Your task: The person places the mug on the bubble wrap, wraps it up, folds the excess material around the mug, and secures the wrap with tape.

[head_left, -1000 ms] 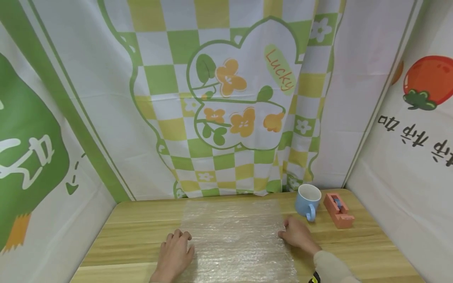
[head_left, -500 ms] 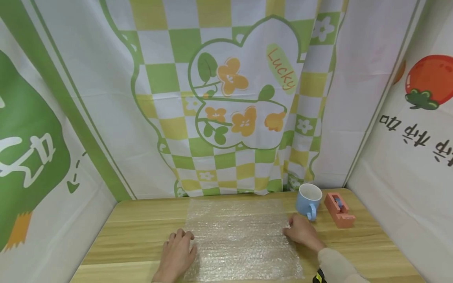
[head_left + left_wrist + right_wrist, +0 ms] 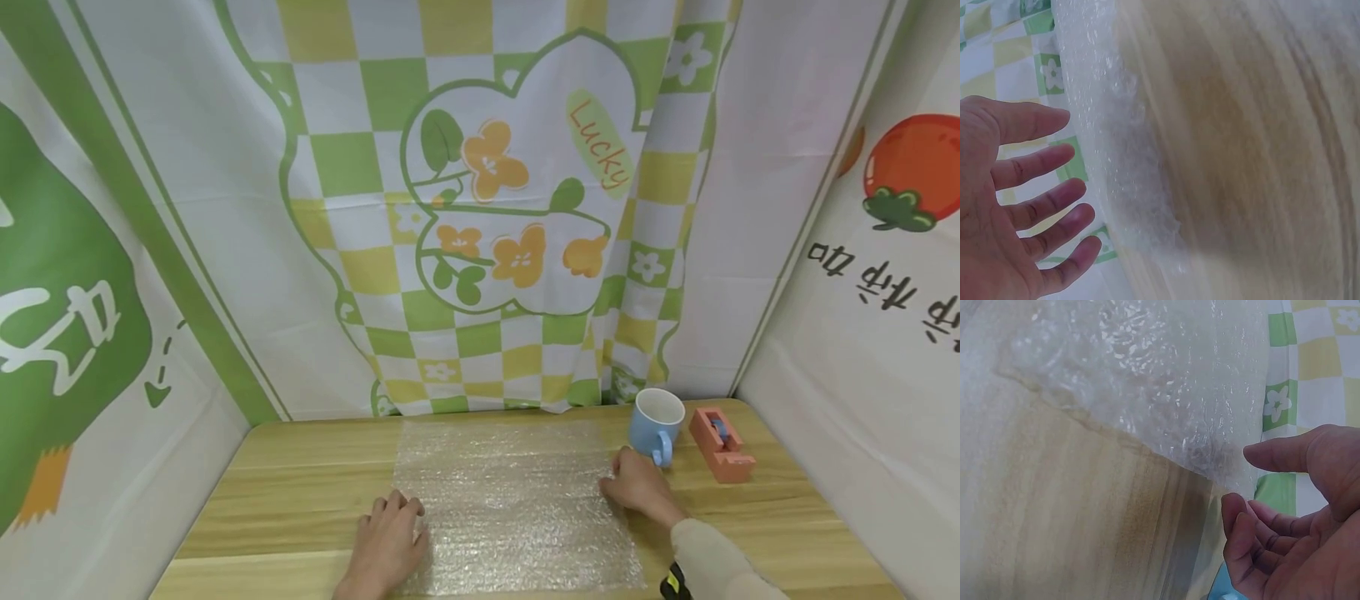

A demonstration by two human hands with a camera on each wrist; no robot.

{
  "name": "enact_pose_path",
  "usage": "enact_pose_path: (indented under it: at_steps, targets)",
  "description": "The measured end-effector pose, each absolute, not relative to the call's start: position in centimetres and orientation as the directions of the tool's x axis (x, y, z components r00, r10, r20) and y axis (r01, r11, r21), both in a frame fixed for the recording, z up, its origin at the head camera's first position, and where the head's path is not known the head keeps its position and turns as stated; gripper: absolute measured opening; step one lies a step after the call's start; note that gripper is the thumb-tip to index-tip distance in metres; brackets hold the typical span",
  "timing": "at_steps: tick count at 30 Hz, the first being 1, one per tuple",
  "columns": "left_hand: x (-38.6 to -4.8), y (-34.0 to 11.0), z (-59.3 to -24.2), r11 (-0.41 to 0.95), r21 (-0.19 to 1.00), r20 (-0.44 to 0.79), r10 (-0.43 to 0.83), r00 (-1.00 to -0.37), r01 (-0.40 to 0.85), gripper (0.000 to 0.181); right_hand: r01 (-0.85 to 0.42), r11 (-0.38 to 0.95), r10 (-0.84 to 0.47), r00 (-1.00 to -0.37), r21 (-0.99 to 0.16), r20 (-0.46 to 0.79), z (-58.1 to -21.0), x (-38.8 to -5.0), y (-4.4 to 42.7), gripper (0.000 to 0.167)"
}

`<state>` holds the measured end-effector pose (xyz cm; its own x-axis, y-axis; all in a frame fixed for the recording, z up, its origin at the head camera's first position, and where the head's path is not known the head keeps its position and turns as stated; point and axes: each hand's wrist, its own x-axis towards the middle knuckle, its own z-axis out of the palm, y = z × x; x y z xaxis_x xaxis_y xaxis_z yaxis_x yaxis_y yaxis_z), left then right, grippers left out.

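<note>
A sheet of clear bubble wrap point(image 3: 517, 508) lies flat on the wooden table. My left hand point(image 3: 384, 546) is at its left edge, palm down. In the left wrist view the fingers point(image 3: 1054, 203) are spread and relaxed, with nothing between them and the wrap close by. At the right edge of the wrap is my right hand point(image 3: 641, 486). The right wrist view shows its thumb and bent fingers point(image 3: 1241, 544) apart, beside the wrap's edge; whether they touch it I cannot tell. Behind that hand stands a light blue mug point(image 3: 651, 429), handle toward me.
A coral-coloured tape dispenser point(image 3: 727, 462) with a blue roll stands right of the mug. The wooden table point(image 3: 270, 500) ends at the back against a green-and-yellow checked curtain point(image 3: 480, 342). White printed cloth hangs on both sides.
The bubble wrap has shifted slightly right and away from me, its near edge coming into view. Both hands have moved a little to the right. The mug and tape dispenser stay put.
</note>
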<state>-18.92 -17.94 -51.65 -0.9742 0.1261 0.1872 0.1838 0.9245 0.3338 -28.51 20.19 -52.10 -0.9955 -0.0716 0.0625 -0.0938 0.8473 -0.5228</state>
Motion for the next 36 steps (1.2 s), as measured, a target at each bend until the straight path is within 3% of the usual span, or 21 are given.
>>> enact_pose_path:
  at_steps: [7,15,24,36]
  targets:
    - [-18.6,-16.8,-52.0,0.9,0.358,0.167,0.199,-0.966,0.248,0.021,-0.088,0.859,-0.071,-0.996,-0.504,0.054,-52.2,-28.8,20.1,0.025]
    - [-18.6,-15.2,-52.2,0.886,0.365,0.079,0.275,-0.958,0.285,0.033,-0.056,0.847,-0.044,-0.998,-0.528,0.036,-52.1,-28.7,20.5,0.026]
    - [-18.9,-14.8,-52.7,0.899,0.36,0.048,0.25,-0.967,0.251,0.042,0.008,0.802,0.019,-1.0,-0.597,0.013,-51.7,-28.1,21.9,0.033]
    - [-19.2,-14.9,-52.8,0.901,0.381,0.037,0.209,-0.977,0.208,0.038,0.051,0.744,0.158,-0.982,-0.667,0.101,-51.2,-27.5,24.8,0.024]
